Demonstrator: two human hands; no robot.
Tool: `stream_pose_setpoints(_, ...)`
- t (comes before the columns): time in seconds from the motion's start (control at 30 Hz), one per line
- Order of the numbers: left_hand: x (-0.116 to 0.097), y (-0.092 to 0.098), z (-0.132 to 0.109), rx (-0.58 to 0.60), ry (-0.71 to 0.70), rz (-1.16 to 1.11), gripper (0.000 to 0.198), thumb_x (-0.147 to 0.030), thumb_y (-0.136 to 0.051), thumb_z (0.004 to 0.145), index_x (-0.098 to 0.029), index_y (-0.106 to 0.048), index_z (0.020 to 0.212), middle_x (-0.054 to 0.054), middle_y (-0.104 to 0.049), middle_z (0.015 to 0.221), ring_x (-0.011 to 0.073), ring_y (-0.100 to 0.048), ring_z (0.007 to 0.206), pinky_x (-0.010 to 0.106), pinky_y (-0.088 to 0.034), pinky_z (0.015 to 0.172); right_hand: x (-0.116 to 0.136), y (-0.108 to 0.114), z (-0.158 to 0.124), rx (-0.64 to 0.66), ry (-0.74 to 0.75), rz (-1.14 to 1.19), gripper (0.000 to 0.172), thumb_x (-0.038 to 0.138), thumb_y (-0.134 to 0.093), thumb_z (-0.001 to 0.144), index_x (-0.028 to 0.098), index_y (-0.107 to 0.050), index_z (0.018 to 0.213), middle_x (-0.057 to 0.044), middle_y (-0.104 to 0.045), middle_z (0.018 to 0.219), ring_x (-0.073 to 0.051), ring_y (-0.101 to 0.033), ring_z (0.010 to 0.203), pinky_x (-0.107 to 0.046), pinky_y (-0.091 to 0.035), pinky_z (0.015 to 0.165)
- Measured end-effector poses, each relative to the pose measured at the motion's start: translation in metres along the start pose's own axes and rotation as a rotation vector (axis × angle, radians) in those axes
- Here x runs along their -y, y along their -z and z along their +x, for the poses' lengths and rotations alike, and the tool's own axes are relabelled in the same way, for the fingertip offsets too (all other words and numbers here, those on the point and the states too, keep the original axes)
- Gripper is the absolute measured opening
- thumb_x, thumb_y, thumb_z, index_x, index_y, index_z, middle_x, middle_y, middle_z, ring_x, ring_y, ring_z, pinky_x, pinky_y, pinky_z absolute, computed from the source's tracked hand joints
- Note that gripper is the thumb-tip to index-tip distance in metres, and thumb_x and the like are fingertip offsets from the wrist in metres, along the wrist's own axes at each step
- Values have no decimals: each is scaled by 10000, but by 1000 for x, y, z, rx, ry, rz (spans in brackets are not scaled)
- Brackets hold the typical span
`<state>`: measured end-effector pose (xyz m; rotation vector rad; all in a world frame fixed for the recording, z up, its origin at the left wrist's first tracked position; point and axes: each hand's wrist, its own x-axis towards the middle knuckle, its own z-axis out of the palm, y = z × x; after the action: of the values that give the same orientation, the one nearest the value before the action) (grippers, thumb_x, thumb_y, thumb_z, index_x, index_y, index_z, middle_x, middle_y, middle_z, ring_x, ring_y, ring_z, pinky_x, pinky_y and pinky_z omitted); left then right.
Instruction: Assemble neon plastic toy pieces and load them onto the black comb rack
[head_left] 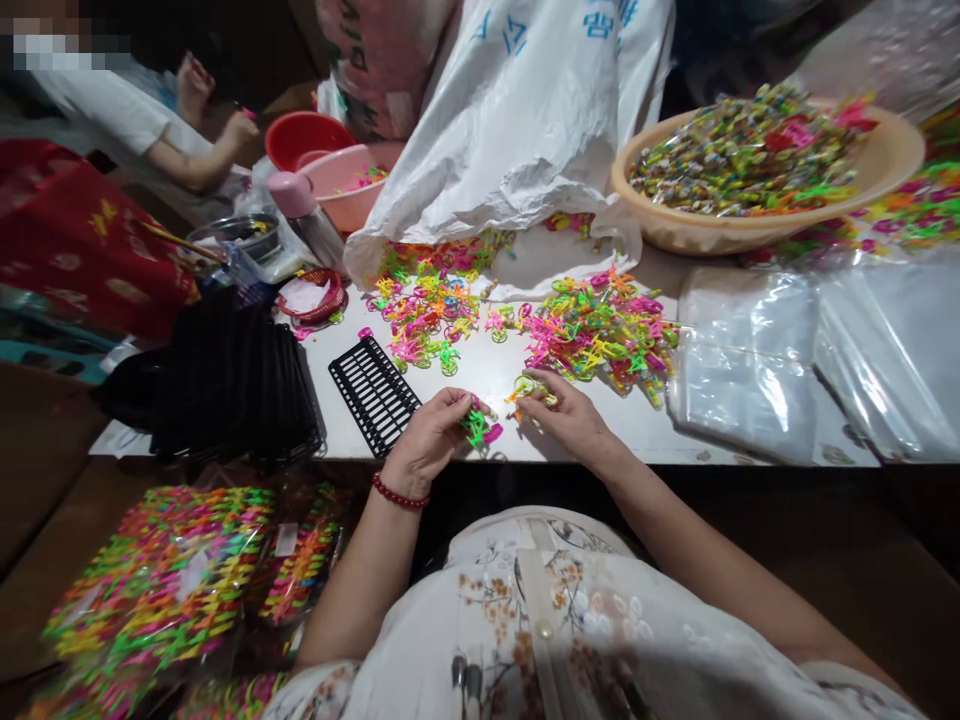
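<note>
My left hand, with a dark red bead bracelet at the wrist, is closed on a small green and magenta plastic toy. Thumb and fingers of my right hand pinch an orange and yellow-green plastic toy. Both hands are over the front of the white table, a small gap apart. Beyond them lie two heaps of bright small plastic toys, a left heap and a larger right heap. Left of my left hand is a black slotted plastic tray.
Stacked black trays stand at the left. Clear plastic bags lie at the right, below a wide basin of wrapped pieces. A white sack spills toys at the back. Packed toy bags sit lower left. Another person's hand shows upper left.
</note>
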<state>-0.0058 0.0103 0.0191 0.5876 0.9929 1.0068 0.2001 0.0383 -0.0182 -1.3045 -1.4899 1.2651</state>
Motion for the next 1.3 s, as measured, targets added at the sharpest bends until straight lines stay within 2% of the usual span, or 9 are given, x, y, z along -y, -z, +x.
stream_pose_setpoints(0.2,12,6,9,-108,-62,-133,376,-275,-876,626,-132,-611,851,58,-714,847,137,-650,710,260,-529,682,6,8,19,-189,352,-322,455,478,-566,893,169,-663,1212,-164,-655,1219,-302,-597,1151,-458,-487,983)
stream_pose_setpoints(0.37,12,0,6,-145,-272,-37,335,-276,-864,662,-146,-653,888,30,-709,874,94,-626,751,202,-494,724,16,-9,2,58,98,-78,419,537,-590,879,181,-703,1068,-76,-730,890,-216,-701,757,-318,-562,651)
stream_pose_setpoints(0.47,11,-5,4,-142,-326,-21,348,-383,-826,721,-150,-688,939,40,-704,935,99,-633,832,189,-490,764,18,-22,-9,145,52,38,363,501,-635,857,187,-705,1026,-33,-721,801,-196,-709,724,-279,-550,629)
stream_pose_setpoints(0.6,8,-4,-1,-202,-131,-105,544,-647,-604,834,-126,-675,973,86,-699,895,131,-659,759,217,-521,657,17,-23,-12,74,252,-47,283,404,-615,895,210,-705,1081,-57,-739,1006,-209,-712,892,-294,-560,731)
stream_pose_setpoints(0.7,9,-1,-5,-36,143,-82,504,-612,-620,842,-112,-645,897,81,-672,743,126,-629,593,210,-488,522,15,-18,-11,97,488,-186,273,290,-575,917,238,-691,1159,-68,-725,1080,-207,-686,981,-328,-548,848)
stream_pose_setpoints(0.77,13,-2,-7,67,172,-131,383,-484,-719,814,-121,-627,897,60,-665,725,114,-621,570,193,-476,505,14,-16,-11,137,568,-249,316,242,-550,917,256,-670,1209,-75,-700,1126,-202,-670,1015,-339,-538,888)
stream_pose_setpoints(0.9,22,-9,-4,-44,29,-249,331,-264,-847,683,-137,-585,842,-18,-605,643,69,-557,497,173,-445,492,16,-17,-14,32,433,-266,360,329,-565,920,222,-622,1259,-108,-645,1185,-221,-632,1058,-344,-537,864)
stream_pose_setpoints(1.0,24,-14,0,-192,-91,-263,368,-246,-868,642,-132,-569,822,-11,-624,671,65,-573,537,173,-445,535,22,-15,-18,41,205,-206,335,446,-561,918,205,-625,1140,-49,-673,936,-184,-637,825,-310,-529,729)
stream_pose_setpoints(1.3,30,-28,-4,-246,-311,-34,449,-543,-747,751,-177,-495,817,-56,-545,592,51,-450,465,188,-326,463,34,-16,-29,216,99,-97,287,483,-522,930,213,-613,964,17,-631,688,-145,-578,658,-264,-462,647)
